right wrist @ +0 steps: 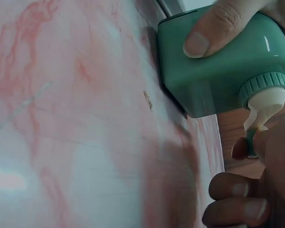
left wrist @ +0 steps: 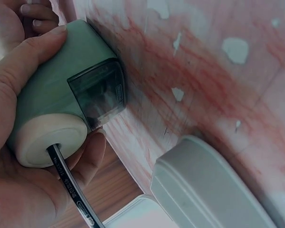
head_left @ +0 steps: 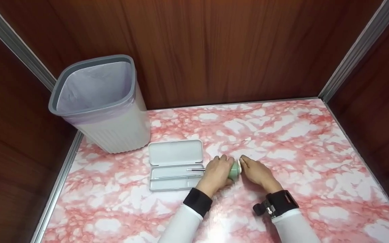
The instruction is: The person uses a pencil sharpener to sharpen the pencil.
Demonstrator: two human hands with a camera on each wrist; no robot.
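Note:
A green pencil sharpener (left wrist: 52, 90) with a dark see-through shavings drawer (left wrist: 100, 92) stands on the table, and my left hand (head_left: 216, 172) grips its body. From the round cream hole at its left end sticks a dark pencil (left wrist: 73, 187). On the opposite end is a cream crank (right wrist: 263, 107) with a green knob; the fingers of my right hand (head_left: 257, 172) pinch that knob. Beside the left hand lies an open pale grey pencil case (head_left: 176, 152), its lid folded back, and the pencil reaches over its tray.
A ribbed waste bin (head_left: 117, 131) with a grey rim and a lilac liner bag stands at the back left. Wood-grain panels (head_left: 214, 50) enclose the back and sides of the red-and-white marbled table (head_left: 282, 141).

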